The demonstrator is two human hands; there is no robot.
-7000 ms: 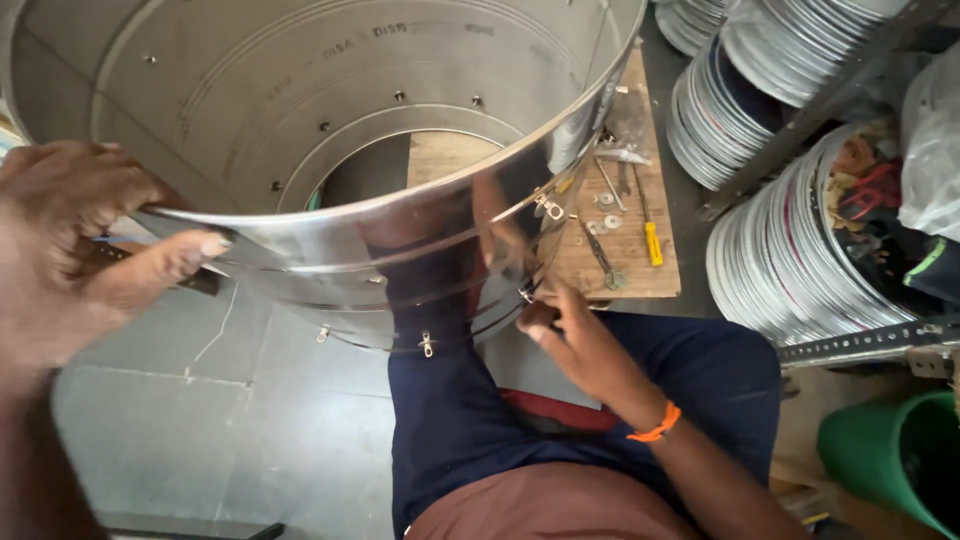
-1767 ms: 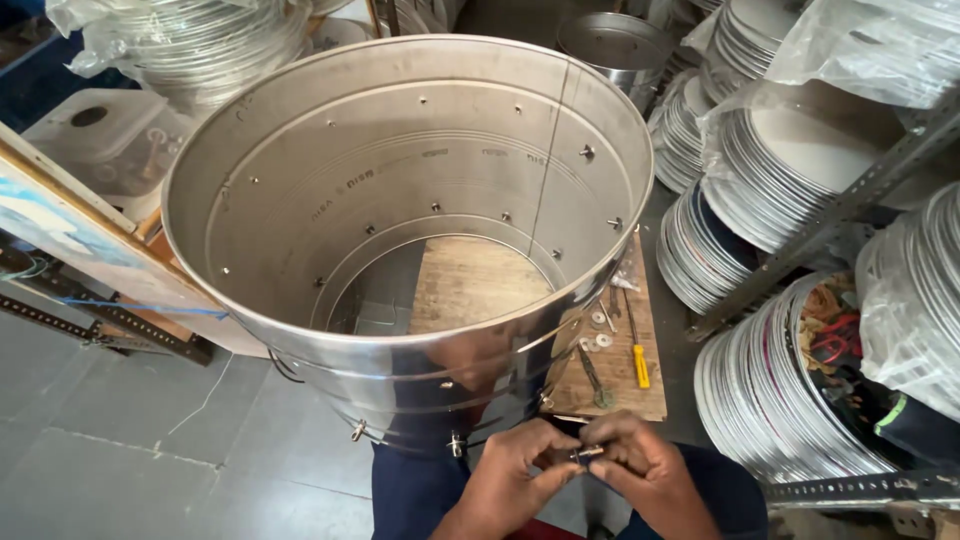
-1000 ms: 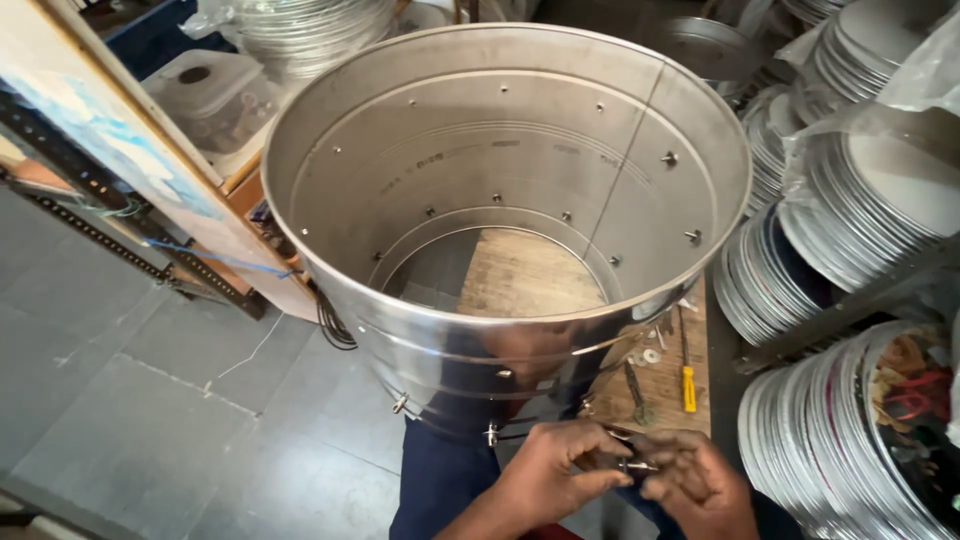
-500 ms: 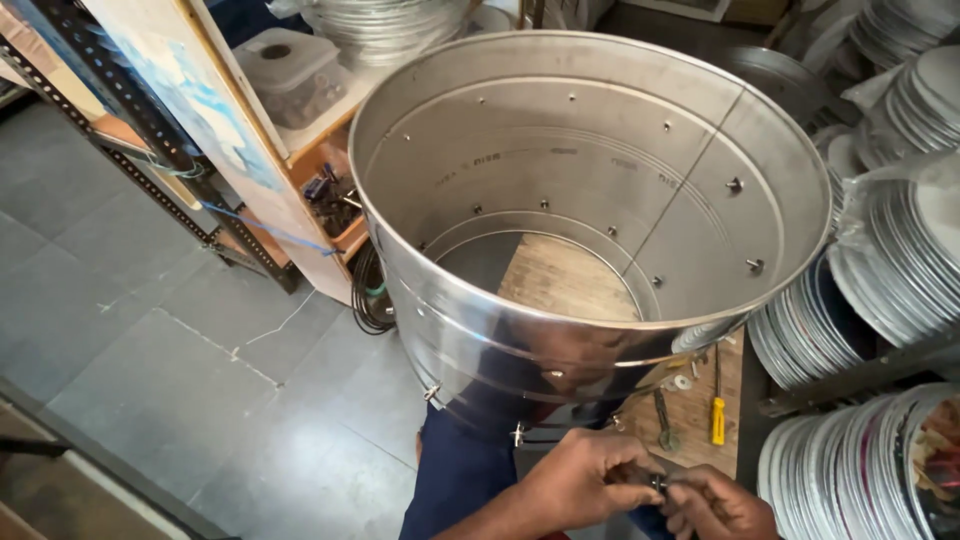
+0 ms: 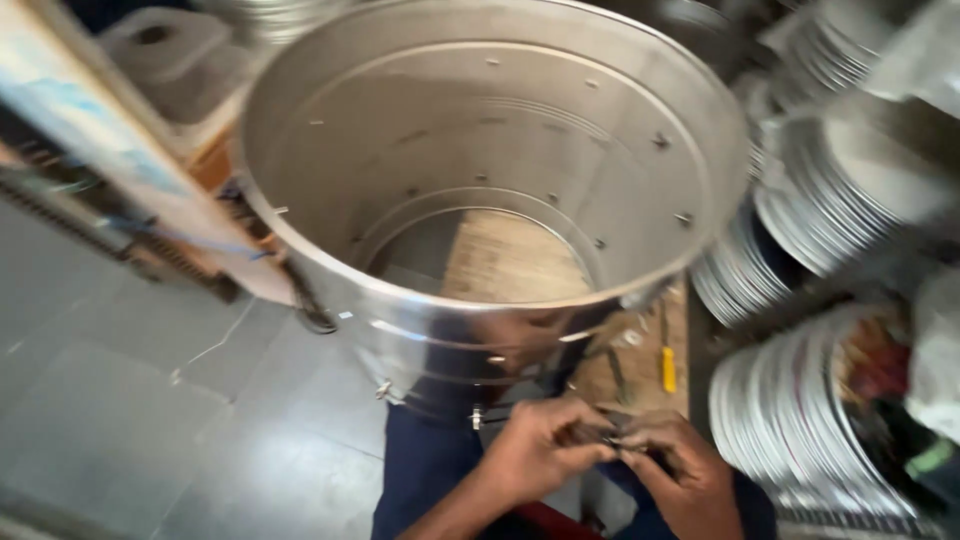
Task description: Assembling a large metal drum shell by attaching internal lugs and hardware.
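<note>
1. A large, open steel drum [image 5: 500,200] fills the middle of your view, tilted with its mouth toward you. It holds nothing loose; rivet heads dot its inner wall, and through its open bottom you can see a wooden board [image 5: 510,260].
2. At 3 o'clock of the drum, stacks of steel plates [image 5: 800,250] stand on edge in a rack, with more stacks at 4 o'clock, close beside your hands.
3. At 9 o'clock, a leaning flat panel [image 5: 110,170] touches the drum's outer wall, above grey floor tiles [image 5: 150,420].
4. At 6 o'clock, just below the drum's shiny outer wall, your left hand [image 5: 540,455] and right hand [image 5: 680,470] meet. The fingers of both are curled tight, pinching a small dark metal piece [image 5: 605,437] between them; blur hides what it is.
5. At 5 o'clock, a yellow-handled screwdriver [image 5: 668,365] lies on a wooden bench, just above your right hand.
</note>
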